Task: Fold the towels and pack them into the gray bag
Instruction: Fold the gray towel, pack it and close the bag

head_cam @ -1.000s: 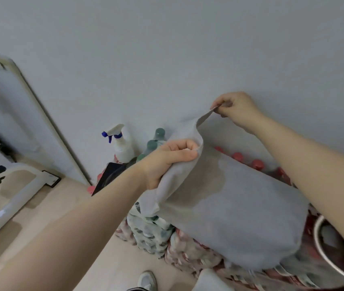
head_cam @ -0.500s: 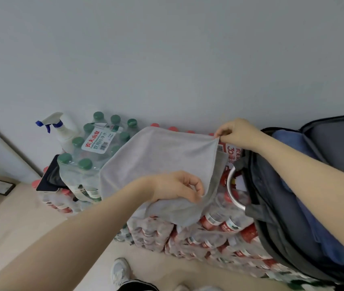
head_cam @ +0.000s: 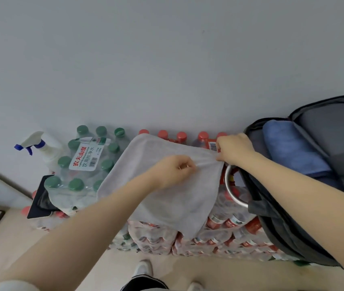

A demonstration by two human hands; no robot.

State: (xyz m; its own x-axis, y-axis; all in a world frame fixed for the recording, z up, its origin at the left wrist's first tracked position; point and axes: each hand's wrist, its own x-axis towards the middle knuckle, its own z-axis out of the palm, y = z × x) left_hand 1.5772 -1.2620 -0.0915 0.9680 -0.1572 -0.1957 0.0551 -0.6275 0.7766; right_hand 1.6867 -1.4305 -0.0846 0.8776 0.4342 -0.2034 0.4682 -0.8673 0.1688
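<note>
A grey towel (head_cam: 167, 198) is spread over stacked packs of water bottles, its front edge hanging down. My left hand (head_cam: 173, 169) pinches the towel near its right side. My right hand (head_cam: 233, 150) grips the towel's far right corner. The two hands are close together. To the right stands the open gray bag (head_cam: 334, 127), with a folded blue towel (head_cam: 292, 150) lying inside it.
Shrink-wrapped packs of green-capped bottles (head_cam: 83, 164) and red-capped bottles (head_cam: 219, 232) stand against the wall. A white spray bottle (head_cam: 41, 145) is at the left. A metal ring (head_cam: 233, 194) sits beside the bag. My shoes (head_cam: 143, 267) are on the beige floor.
The towel came down from the air onto the bottle packs. My left hand moved up and right toward my right hand. The view swung right, showing the bag.
</note>
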